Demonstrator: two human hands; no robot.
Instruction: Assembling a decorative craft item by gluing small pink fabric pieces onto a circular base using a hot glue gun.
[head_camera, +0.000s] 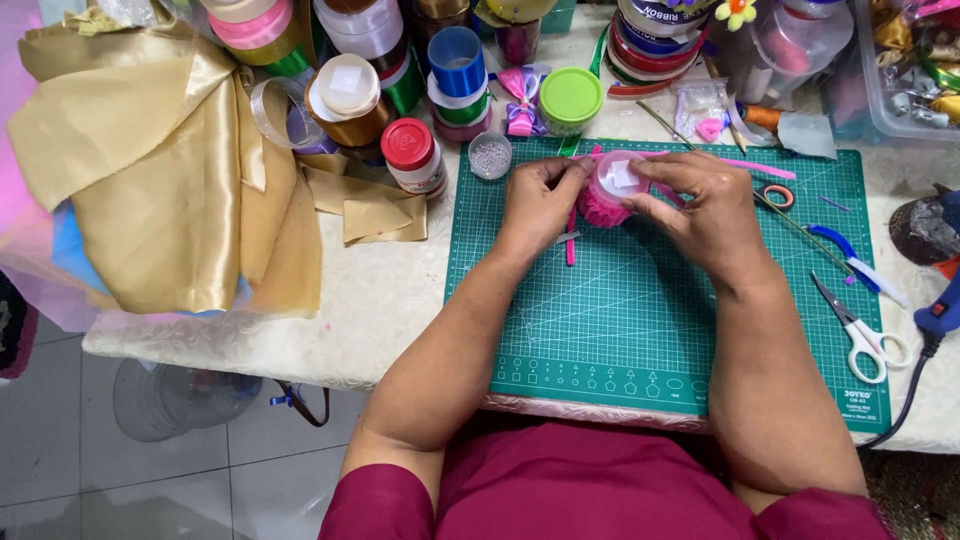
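View from my head, looking down at the worktable. My left hand (540, 205) and my right hand (700, 215) meet over the upper part of the green cutting mat (640, 330), and both close on a spool of pink ribbon (612, 190) held between them. The left hand's fingers curl against the spool's side at 9 o'clock; the right hand's fingers wrap over its top and its 3 o'clock side, thumb pressed to the rim. A loose pink ribbon strip (571, 240) hangs from the spool toward 6 o'clock onto the mat, and another strip (760, 167) trails off at 3 o'clock.

At 4 o'clock from the hands, near the mat's right edge, lie white-handled scissors (860, 330); just above them sits a blue-handled tool (850, 255). At 12 o'clock stands a jar with a green lid (571, 97), with a small purple and pink bow (522, 105) just beside it at 9 o'clock. At 10 o'clock are a small round container of beads (490, 155) and a red-capped bottle (412, 155). Folded gold fabric (160, 170) covers the table's far left, at 9 o'clock, well apart from the hands.
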